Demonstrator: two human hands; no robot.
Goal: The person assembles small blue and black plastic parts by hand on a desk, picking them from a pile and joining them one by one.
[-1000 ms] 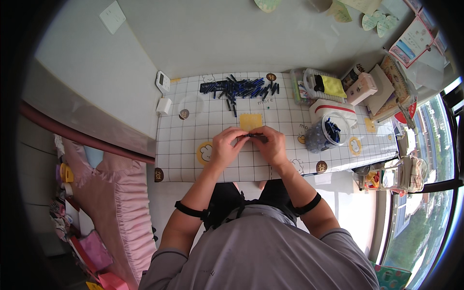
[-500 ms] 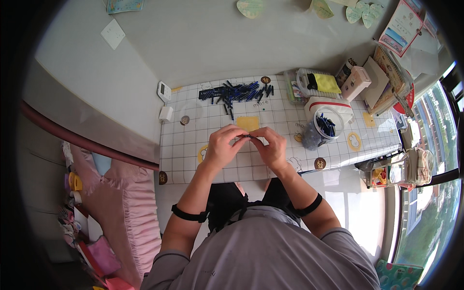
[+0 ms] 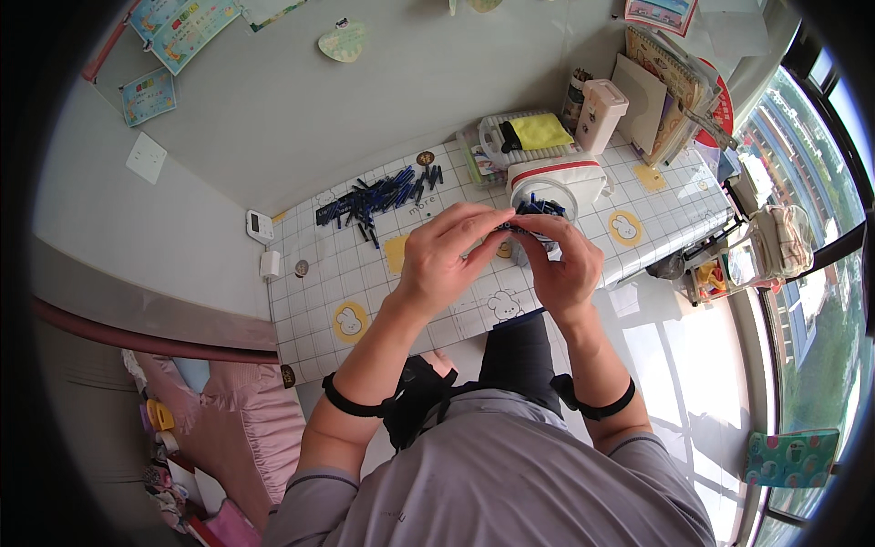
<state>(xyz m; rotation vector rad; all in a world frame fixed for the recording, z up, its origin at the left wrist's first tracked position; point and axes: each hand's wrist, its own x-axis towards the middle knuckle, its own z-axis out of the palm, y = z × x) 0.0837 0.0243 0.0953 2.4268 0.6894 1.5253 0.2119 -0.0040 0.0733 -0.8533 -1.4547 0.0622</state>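
My left hand (image 3: 440, 259) and my right hand (image 3: 567, 263) meet fingertip to fingertip above the front part of the table. Between their pinched fingers is a small dark stick-like piece (image 3: 512, 227), mostly covered by the fingers. Just beyond them stands a clear round jar (image 3: 576, 202) with dark blue pieces inside, its lower part hidden by my hands. Farther back on the left lies a loose pile of short dark blue sticks (image 3: 375, 198), like ink cartridges.
A white pouch with a red edge (image 3: 558, 173) sits behind the jar, beside a clear box with a yellow cloth (image 3: 540, 130). A pink container (image 3: 602, 114) and upright books (image 3: 652, 100) stand at the back right. The grid-patterned table (image 3: 310, 314) meets walls at the back and left.
The view has turned right. My joined hands have moved right and toward the jar, now overlapping it, with the small dark piece still between the fingers. The pile looks the same.
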